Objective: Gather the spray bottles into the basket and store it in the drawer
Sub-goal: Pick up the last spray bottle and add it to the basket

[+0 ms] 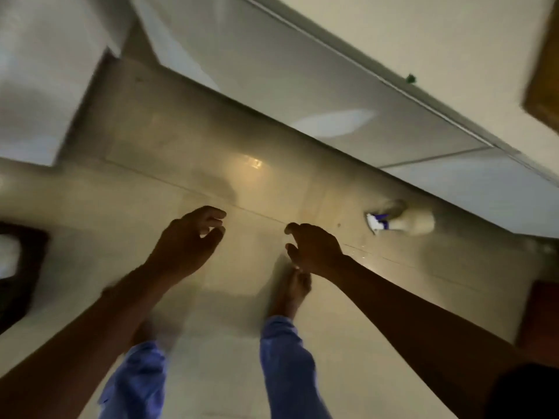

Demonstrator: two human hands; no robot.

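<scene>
Both empty hands (187, 237) (314, 249) hover, fingers spread, above bare floor (181, 152).

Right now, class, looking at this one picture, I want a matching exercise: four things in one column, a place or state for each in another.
Things:
1. left hand
2. right hand
3. pale bottle-like object
4. blue trouser legs

Places or states:
A. lying on the floor, at right
B. bottom of the picture
C. empty, left of centre
D. empty, fingers curled, near centre

Pairs: 1-C, 2-D, 3-A, 4-B

2 hands (189, 237), 1 bottle (402, 220)
</scene>
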